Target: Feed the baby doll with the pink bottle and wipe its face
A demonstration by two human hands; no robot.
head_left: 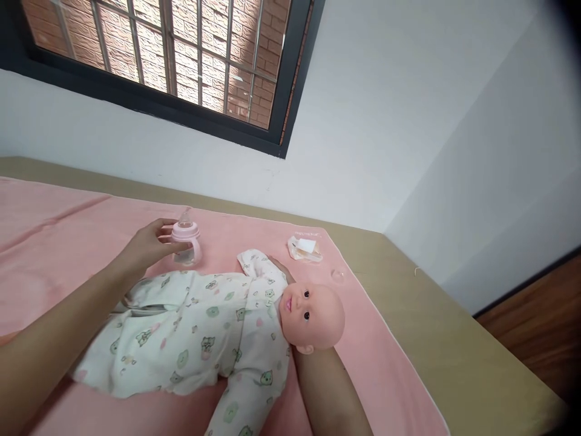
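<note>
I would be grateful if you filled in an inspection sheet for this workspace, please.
Surface: pink blanket on a tan platform, slightly creased.
Main items: doll in printed clothes, lying face up; bottle with pink collar and handle, upright beside it.
Clutter: small packet and a clear object near the blanket's edge; small pale hooked piece by the wall, unidentified.
Hands: left hand at the bottle, thumb across its front, grip firmness unclear; right hand mostly hidden behind the doll's shoulder, right forearm beneath its head.
Cables: nothing seen.
Surroundings: white wall, dark-framed window with bars, brick outside.
</note>
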